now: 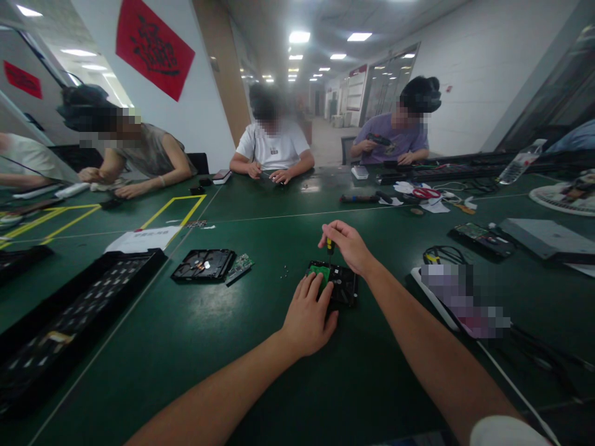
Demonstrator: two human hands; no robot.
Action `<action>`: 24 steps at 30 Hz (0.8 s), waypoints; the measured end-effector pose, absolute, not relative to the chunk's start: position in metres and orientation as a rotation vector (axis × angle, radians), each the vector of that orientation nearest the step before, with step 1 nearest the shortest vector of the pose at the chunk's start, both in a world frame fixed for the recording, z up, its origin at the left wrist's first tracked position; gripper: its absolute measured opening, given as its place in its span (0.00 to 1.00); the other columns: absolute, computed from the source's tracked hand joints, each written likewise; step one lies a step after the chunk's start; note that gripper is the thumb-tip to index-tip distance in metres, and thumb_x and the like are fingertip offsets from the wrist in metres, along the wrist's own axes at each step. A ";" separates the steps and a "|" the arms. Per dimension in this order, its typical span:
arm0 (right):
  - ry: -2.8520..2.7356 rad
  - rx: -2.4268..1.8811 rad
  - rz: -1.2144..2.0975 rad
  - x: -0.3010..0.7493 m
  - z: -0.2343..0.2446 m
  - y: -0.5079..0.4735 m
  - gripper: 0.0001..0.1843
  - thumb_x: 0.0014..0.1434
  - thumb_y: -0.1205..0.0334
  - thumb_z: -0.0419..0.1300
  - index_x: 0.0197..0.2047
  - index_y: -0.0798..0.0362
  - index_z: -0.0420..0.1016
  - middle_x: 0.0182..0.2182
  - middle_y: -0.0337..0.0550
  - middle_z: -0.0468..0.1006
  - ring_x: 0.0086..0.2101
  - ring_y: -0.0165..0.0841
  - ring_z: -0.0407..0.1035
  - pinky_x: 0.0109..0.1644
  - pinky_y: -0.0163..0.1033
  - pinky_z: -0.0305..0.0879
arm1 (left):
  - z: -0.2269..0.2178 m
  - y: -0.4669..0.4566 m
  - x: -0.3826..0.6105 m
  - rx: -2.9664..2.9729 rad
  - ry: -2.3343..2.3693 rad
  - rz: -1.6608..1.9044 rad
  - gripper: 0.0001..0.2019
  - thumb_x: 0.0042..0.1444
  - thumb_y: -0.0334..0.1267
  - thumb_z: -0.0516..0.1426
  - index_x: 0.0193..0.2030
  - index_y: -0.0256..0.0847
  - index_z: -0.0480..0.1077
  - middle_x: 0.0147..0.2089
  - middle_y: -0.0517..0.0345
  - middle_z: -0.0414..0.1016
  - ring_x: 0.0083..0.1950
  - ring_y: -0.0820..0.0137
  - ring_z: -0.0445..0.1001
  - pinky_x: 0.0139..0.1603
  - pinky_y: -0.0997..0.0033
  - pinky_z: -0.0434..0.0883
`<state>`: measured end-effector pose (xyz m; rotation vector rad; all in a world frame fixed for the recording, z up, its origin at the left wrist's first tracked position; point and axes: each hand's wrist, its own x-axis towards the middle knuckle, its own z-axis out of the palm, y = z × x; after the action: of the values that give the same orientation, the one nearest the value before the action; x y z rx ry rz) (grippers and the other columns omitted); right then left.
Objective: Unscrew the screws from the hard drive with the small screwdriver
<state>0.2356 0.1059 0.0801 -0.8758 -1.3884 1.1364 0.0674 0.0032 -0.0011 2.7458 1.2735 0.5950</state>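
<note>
In front of me on the green table lies a black hard drive [346, 286] with a green circuit board [320, 271] on its left part. My left hand [309, 316] rests across the drive's near left side, fingers stretched out and spread over the board. Above the drive, my right hand [348, 244] grips a small yellow and black screwdriver [330, 246], held upright. Its shaft points down at the board's right edge; the tip's exact contact is hard to make out. A few tiny screws [285, 272] lie left of the drive.
Another hard drive [203, 266] and a loose circuit board [240, 267] lie to the left, beyond them a long black tray [79, 322]. On the right are a phone [458, 300], a further drive [481, 240] and a grey box [548, 238]. Several people work across the table.
</note>
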 end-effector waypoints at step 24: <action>-1.300 -0.826 1.216 0.246 0.084 0.112 0.29 0.60 0.29 0.60 0.30 0.49 0.73 0.24 0.40 0.76 0.31 0.36 0.75 0.43 0.42 0.69 | -0.001 0.002 0.068 2.735 1.276 0.601 0.32 0.64 0.47 0.55 0.73 0.39 0.58 0.75 0.40 0.56 0.77 0.45 0.51 0.75 0.37 0.55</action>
<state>0.2465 0.1115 0.0836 -0.8265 -1.2998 1.2162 0.0676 0.0018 -0.0011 2.7346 1.2758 0.6011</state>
